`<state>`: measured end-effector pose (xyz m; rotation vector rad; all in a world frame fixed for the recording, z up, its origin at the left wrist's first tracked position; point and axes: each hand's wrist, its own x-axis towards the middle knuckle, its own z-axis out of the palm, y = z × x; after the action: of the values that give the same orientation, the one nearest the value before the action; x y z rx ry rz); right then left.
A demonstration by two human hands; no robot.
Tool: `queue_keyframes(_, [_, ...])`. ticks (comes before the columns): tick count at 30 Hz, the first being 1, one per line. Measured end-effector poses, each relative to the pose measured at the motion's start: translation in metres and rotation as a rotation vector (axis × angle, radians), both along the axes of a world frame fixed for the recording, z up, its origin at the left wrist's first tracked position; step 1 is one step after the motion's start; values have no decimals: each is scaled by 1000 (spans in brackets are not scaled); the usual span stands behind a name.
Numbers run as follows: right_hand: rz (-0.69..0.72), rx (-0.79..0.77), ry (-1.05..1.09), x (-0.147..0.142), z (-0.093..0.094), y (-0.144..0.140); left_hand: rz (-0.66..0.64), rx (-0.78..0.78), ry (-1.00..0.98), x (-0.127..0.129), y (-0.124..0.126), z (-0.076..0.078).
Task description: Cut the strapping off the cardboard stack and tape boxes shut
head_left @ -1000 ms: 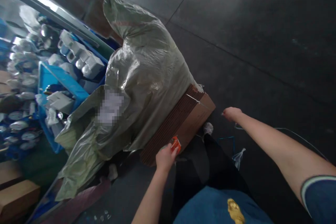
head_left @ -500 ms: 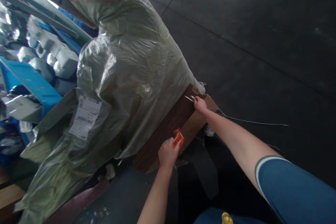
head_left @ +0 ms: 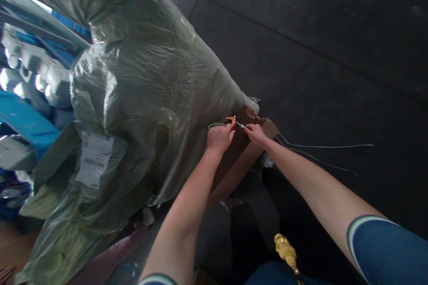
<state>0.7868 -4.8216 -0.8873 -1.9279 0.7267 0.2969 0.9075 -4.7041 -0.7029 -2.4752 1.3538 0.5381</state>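
Both our hands have closed in on the top corner of the cardboard stack since half a second ago: then our left hand held the cutter low at the stack's near end, and now it sits up beside our right.

Going from the big things down: the grey-green woven sack point(head_left: 147, 93) still covers most of the bundle, peeled back only at the end nearest us, where the stack of flat cardboard point(head_left: 239, 147) pokes out. So the unwrapping looks barely begun; most of the sack is yet to come off. A white label point(head_left: 93, 158) is stuck low on the sack's side.

Our left hand point(head_left: 219, 138) is clenched round an orange-handled cutter point(head_left: 231, 120), its tip at the stack's upper corner. Our right hand point(head_left: 254, 132) pinches a thin white cord point(head_left: 240, 124) right there, touching the cutter's tip. Two loose cord ends point(head_left: 321, 147) already trail across the dark floor point(head_left: 334, 53), so we judge some ties are cut and this one is left.
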Motion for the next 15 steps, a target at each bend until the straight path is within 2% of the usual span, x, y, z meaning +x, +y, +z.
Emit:
queue_keyframes(4, [-43, 1, -105, -35, 2, -4, -185, 11, 107, -9, -55, -6])
queue_keyframes(7, [-92, 41, -162, -54, 1, -6, -259, 79, 193, -33, -79, -13])
queue_keyframes(10, [-155, 123, -203, -69, 6, -10, -247, 159, 255, -63, -68, -11])
queue_keyframes(13, [-260, 238, -220, -87, 14, -15, -218, 261, 279, -83, -31, 2])
queue_keyframes(15, [-334, 326, -206, -104, 17, -13, -197, 309, 264, -84, -11, 14])
